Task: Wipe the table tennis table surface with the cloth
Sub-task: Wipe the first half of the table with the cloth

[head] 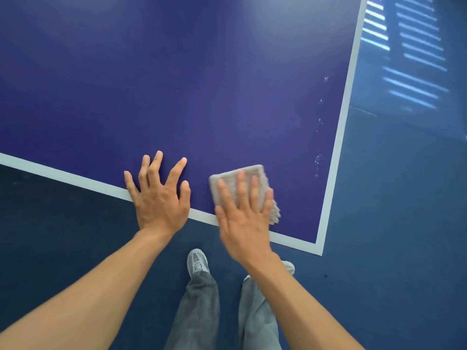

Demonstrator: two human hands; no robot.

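Right hand [242, 223] fingers [241, 190] flat, pressing cloth [256, 170] on table [177, 84]; left hand [159, 200] splayed (holding nothing).

The dark blue, matte table tennis table surface [177, 84], edged with a white line, lies flat, with small pale specks near its right edge. The folded, fuzzy grey-beige rectangular cloth [252, 170] lies flat on it, just inside the near edge, close to the right corner.

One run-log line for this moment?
phase: wiping near corner | right hand: flat on cloth, pressing it onto table | left hand: fingers spread, resting on table edge | white specks: right of cloth
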